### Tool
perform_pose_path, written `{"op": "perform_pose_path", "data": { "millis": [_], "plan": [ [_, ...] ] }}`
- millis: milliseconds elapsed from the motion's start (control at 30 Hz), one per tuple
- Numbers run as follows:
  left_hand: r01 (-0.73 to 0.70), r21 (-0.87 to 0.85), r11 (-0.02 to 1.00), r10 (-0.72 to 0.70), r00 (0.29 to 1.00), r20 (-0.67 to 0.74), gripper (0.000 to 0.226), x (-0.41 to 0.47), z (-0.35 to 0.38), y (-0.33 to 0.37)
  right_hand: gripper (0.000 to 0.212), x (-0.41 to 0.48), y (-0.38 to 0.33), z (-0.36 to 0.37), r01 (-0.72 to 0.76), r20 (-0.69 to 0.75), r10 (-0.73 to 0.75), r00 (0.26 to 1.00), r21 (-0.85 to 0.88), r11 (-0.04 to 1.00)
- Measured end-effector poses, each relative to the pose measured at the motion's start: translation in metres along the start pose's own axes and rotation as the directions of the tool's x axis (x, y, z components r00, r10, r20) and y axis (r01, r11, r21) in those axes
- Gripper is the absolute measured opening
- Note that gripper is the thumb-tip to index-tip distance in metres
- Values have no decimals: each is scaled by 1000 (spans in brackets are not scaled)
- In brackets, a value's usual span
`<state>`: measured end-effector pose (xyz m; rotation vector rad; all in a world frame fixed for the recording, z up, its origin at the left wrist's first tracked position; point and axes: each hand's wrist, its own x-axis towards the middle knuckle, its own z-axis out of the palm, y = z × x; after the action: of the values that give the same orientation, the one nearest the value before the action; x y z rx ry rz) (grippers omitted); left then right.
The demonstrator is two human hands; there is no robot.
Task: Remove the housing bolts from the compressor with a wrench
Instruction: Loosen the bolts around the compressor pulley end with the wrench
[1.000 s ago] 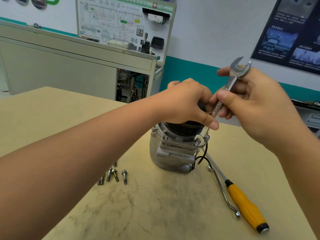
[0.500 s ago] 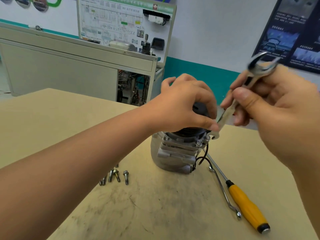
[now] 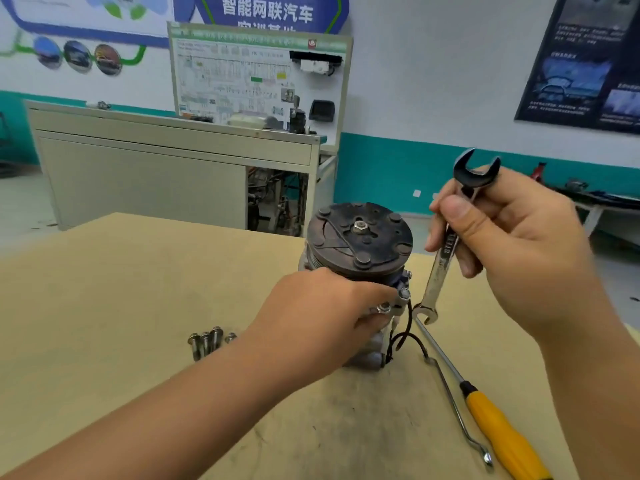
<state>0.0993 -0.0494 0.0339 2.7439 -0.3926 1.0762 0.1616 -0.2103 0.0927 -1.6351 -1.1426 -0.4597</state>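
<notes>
Right hand (image 3: 512, 258) gripped the wrench (image 3: 441, 258) by its shank, long axis near upright. Its lower open end hung just right of the raised bolt (image 3: 403, 293), not touching it. Left hand (image 3: 311, 317), the nearer one, curled round the compressor (image 3: 360, 237) beside that bolt. The compressor stood upright toward the counter's (image 3: 138, 289) far edge. The wrench end likely had to go left.

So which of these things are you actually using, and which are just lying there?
For the job: compressor, held by the left hand; wrench in the right hand; loose bolts beside it.
Just lying about: yellow-handled screwdriver; bent metal rod.
</notes>
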Motion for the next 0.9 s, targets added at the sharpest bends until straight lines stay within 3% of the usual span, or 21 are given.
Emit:
{"op": "perform_pose_path", "data": {
  "millis": [167,333,467,600,700,900],
  "plan": [
    [61,110,992,-81,979,189,33,11,10,1,11,-1,11,-1,13,49,-13,999,-11,1000],
    [29,288,957,-90,976,200,25,8,12,3,12,-5,14,-8,-7,49,6,999,12,1000],
    [-48,353,934,19,996,84,8,4,15,8,14,-9,13,-9,-2,76,1,997,10,1000],
    [-40,397,917,57,998,-31,18,-4,24,5,17,-10,14,-12,7,80,-4,997,-42,999],
    [71,309,948,-17,984,-175,31,-10,34,12,16,-10,15,-18,-10,49,12,999,-25,1000],
    [363,-10,932,-342,868,-360,21,-11,53,31,17,-10,22,-22,-60,37,58,998,30,998]
  ]
}}
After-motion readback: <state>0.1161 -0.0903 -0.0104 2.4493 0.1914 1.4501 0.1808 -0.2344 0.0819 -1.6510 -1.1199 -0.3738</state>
